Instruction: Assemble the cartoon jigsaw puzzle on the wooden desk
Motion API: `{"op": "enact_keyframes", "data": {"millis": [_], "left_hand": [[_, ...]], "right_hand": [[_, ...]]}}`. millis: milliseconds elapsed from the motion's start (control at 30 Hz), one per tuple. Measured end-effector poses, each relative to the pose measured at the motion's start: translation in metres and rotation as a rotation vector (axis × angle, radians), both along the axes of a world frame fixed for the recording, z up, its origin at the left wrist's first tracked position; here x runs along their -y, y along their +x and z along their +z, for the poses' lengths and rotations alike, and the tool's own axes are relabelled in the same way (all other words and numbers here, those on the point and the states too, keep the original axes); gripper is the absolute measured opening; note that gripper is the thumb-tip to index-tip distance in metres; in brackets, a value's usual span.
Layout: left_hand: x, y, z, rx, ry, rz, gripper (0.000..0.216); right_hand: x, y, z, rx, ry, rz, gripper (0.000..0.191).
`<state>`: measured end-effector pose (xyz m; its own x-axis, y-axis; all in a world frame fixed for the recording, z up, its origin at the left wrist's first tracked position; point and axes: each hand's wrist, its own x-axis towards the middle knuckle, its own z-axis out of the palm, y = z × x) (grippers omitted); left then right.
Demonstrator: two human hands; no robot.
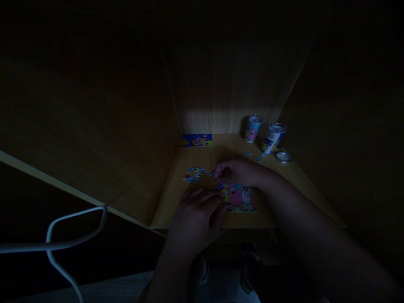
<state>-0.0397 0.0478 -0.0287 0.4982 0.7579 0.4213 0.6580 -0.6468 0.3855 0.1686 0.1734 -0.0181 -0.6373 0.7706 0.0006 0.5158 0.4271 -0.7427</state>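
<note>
Resting at the left side of a flat, partly joined pink, yellow and blue jigsaw puzzle (236, 198), the left hand (197, 208) has bent fingers in the head view; I cannot tell whether they grip. The puzzle lies near the front edge of a smooth, wood-grained shelf (172, 202). The right hand (235, 170) curls thumb towards forefinger beside small, knobbed, bluish loose pieces (193, 174); whether it pinches one is unclear. Two printed cylindrical cans (253, 129) stand near the back right corner.
</note>
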Motion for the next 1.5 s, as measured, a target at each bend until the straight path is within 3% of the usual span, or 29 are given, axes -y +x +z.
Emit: {"op": "enact_keyframes", "data": {"millis": [133,400,700,1000,1500], "left_hand": [[0.0003,-0.0008,-0.0016,-0.008,-0.003,0.006,0.008],[0.0006,-0.0008,-0.0006,-0.011,0.002,0.006,0.008],[0.0012,0.0001,0.0012,-0.008,-0.004,0.001,0.008],[0.0009,-0.0004,-0.0004,-0.024,-0.001,0.007,0.009],[-0.0006,-0.0006,0.0004,-0.014,-0.011,0.011,0.006]], "right_hand": [[-0.0005,0.0020,0.0007,0.007,0.036,-0.022,0.008],[-0.0003,0.0066,0.0058,0.154,0.176,-0.108,0.025],[0.0031,0.0010,0.0059,0.123,0.088,-0.075,0.016],[0.0026,-0.0003,0.0022,-0.121,-0.129,-0.039,0.010],[0.0032,0.0019,0.0079,0.007,-0.082,-0.025,0.010]]}}
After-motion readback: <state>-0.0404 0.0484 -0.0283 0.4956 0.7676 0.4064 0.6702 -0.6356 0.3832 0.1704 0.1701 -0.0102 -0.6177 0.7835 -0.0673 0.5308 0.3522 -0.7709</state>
